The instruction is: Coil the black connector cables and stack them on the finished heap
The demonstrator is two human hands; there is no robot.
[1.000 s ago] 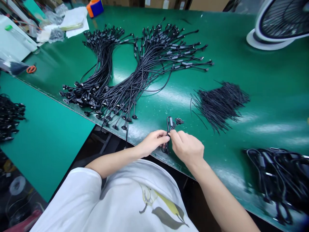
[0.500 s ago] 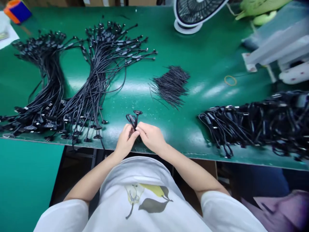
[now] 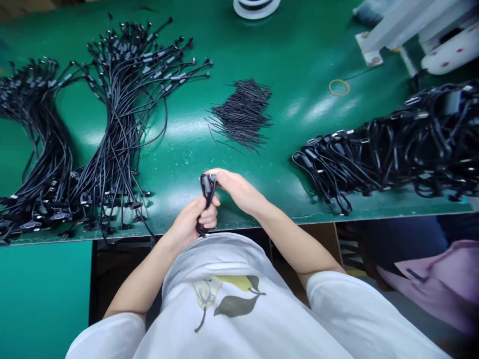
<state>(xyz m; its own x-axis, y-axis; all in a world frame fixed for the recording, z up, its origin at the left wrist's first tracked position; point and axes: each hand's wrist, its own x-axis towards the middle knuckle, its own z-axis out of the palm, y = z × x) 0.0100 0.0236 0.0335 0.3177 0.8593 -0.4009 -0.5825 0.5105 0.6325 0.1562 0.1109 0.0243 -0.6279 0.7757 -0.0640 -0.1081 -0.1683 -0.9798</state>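
Note:
A short black cable (image 3: 206, 188), folded into a small bundle, is held upright just above the near edge of the green table (image 3: 299, 124). My left hand (image 3: 192, 223) is closed in a fist round its lower part. My right hand (image 3: 236, 188) pinches the top of the bundle near its connector end. Both hands are close together in front of my chest.
Two large sheaves of loose black cables (image 3: 108, 129) lie at the left. A heap of thin black ties (image 3: 242, 112) is beyond my hands. Bundled cables (image 3: 392, 149) pile up at the right. A yellow rubber band (image 3: 339, 88) and a fan base (image 3: 256, 6) lie farther back.
The view has swung right and down. My left hand has slid down the bundle and closed round it; my right hand has moved up to its top end.

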